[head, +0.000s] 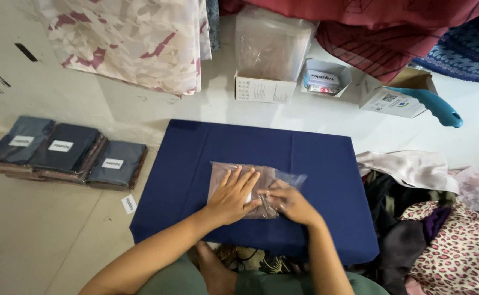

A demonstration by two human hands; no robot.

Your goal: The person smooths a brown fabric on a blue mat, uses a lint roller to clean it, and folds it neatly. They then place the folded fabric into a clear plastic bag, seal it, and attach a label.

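Note:
A folded brownish garment in a clear plastic bag (224,178) lies on a low table draped in a dark blue cloth (316,164). My left hand (233,195) lies flat on the bag with fingers spread, pressing it down. My right hand (289,201) rests at the bag's right side, fingers curled on the loose plastic flap (293,178). Both forearms reach in from the bottom of the view.
Three stacks of dark packaged garments (64,152) sit on the floor at left, with a small white label (129,204) near them. Cardboard boxes (265,87) and a blue handled tool (435,105) stand behind the table. A heap of loose clothes (430,218) lies at right.

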